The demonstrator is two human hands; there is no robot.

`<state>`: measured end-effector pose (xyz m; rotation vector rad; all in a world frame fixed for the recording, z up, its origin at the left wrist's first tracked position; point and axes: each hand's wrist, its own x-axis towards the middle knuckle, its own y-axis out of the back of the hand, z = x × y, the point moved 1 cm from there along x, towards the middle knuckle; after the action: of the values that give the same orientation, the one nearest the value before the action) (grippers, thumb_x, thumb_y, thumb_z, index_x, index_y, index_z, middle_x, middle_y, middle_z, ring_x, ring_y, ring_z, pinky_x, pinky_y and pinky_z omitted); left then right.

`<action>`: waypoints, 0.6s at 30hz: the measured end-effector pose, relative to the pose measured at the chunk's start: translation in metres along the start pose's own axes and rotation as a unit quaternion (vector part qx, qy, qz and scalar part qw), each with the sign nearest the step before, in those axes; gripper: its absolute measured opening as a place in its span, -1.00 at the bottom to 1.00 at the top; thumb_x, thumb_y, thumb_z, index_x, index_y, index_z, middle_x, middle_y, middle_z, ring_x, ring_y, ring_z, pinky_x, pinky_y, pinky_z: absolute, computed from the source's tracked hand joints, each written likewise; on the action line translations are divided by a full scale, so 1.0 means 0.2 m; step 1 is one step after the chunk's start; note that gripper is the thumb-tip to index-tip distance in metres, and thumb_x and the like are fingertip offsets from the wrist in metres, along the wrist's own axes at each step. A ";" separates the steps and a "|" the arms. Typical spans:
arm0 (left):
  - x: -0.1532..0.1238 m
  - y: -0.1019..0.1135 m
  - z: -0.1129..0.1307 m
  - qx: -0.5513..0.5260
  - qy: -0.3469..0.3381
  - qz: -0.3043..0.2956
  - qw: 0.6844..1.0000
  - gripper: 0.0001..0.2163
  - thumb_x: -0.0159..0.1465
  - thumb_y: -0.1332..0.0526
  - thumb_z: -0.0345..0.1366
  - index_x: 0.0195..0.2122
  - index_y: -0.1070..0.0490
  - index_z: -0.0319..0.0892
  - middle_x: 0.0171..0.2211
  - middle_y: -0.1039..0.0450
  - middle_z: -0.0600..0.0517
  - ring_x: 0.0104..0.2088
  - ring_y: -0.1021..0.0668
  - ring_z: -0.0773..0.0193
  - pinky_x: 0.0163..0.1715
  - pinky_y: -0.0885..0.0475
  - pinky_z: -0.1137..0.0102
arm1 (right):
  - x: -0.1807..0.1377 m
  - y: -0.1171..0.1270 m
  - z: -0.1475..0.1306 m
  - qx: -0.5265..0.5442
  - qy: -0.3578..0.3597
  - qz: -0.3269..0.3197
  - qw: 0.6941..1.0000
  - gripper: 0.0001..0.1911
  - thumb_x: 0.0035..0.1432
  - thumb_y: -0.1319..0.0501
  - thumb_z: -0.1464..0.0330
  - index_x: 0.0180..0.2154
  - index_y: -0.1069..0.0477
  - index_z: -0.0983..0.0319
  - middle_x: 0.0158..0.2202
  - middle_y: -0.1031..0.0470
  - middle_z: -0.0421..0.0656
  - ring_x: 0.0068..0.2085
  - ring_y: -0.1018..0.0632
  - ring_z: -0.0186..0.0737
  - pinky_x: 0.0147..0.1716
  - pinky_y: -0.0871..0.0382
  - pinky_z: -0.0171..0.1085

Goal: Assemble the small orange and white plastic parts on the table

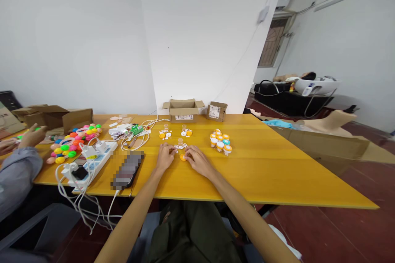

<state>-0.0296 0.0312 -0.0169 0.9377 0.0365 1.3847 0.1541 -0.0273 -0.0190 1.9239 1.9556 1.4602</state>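
Note:
My left hand (pixel 166 156) rests low over the table with its fingers curled together near some small white pieces (pixel 180 146); whatever is in its fingertips is too small to make out. My right hand (pixel 197 159) has its thumb and fingers at an orange round cap (pixel 182 157), pinching its edge. Just beyond both hands stands a small clear cup (pixel 180 141). Farther back are two similar groups, each with a clear cup (pixel 184 127), an orange cap (pixel 162 135) and white discs (pixel 168 134).
Several capped cups (pixel 220 145) cluster to the right. Cardboard boxes (pixel 182 111) stand at the back. On the left lie a phone (pixel 128 170), a power strip (pixel 98 162) with cables and colourful balls (pixel 72 144). A co-worker's hand (pixel 32 135) is at far left.

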 end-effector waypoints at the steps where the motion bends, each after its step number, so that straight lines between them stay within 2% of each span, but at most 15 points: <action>1: 0.00 0.00 0.00 0.000 -0.005 0.004 1.000 -0.91 0.19 -0.25 -0.37 -0.39 -0.56 -0.08 -0.32 -0.52 -0.02 -0.16 -0.51 0.06 0.03 -0.39 0.07 | 0.00 0.00 0.00 0.001 0.001 0.001 1.000 -0.86 0.22 -0.17 0.50 -0.35 -0.41 0.15 -0.17 -0.50 -0.11 -0.09 -0.53 -0.12 -0.03 -0.44 -0.14; 4: -0.01 0.00 0.03 0.000 -0.021 -0.009 1.000 -0.87 0.18 -0.23 -0.41 -0.31 -0.55 -0.07 -0.26 -0.50 -0.01 -0.11 -0.49 0.08 0.03 -0.39 0.13 | 0.00 0.00 0.01 0.002 0.005 0.003 1.000 -0.85 0.22 -0.17 0.50 -0.35 -0.41 0.15 -0.18 -0.50 -0.11 -0.11 -0.54 -0.13 -0.04 -0.44 -0.14; 7: -0.02 0.00 0.07 -0.002 -0.056 -0.067 0.996 -0.81 0.16 -0.23 -0.44 -0.24 -0.53 -0.06 -0.22 -0.48 0.01 -0.09 -0.47 0.10 0.04 -0.37 0.17 | 0.00 -0.01 0.01 0.001 0.009 0.008 1.000 -0.85 0.22 -0.16 0.50 -0.34 -0.41 0.14 -0.19 -0.50 -0.11 -0.11 -0.54 -0.12 -0.05 -0.44 -0.14; 11: -0.05 0.01 0.12 0.005 -0.079 -0.123 0.989 -0.81 0.15 -0.29 -0.34 -0.18 -0.51 -0.04 -0.20 -0.46 0.01 -0.10 -0.43 0.09 0.02 -0.35 0.19 | 0.00 -0.01 0.02 -0.004 0.013 0.025 1.000 -0.85 0.23 -0.15 0.49 -0.33 -0.42 0.14 -0.19 -0.49 -0.12 -0.09 -0.53 -0.11 -0.04 -0.43 -0.13; 18: -0.06 0.01 0.16 0.017 -0.077 -0.140 0.987 -0.92 0.22 -0.26 -0.27 -0.25 -0.48 -0.04 -0.21 -0.44 0.01 -0.11 -0.41 0.09 0.00 -0.32 0.19 | 0.01 0.00 0.01 -0.007 0.009 0.058 0.998 -0.84 0.23 -0.13 0.49 -0.33 -0.40 0.13 -0.23 -0.47 -0.13 -0.13 -0.51 -0.12 -0.09 -0.43 -0.15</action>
<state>-0.0176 0.0042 -0.0011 1.0239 0.0713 1.0532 0.1549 -0.0241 -0.0202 2.0577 1.8641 1.5190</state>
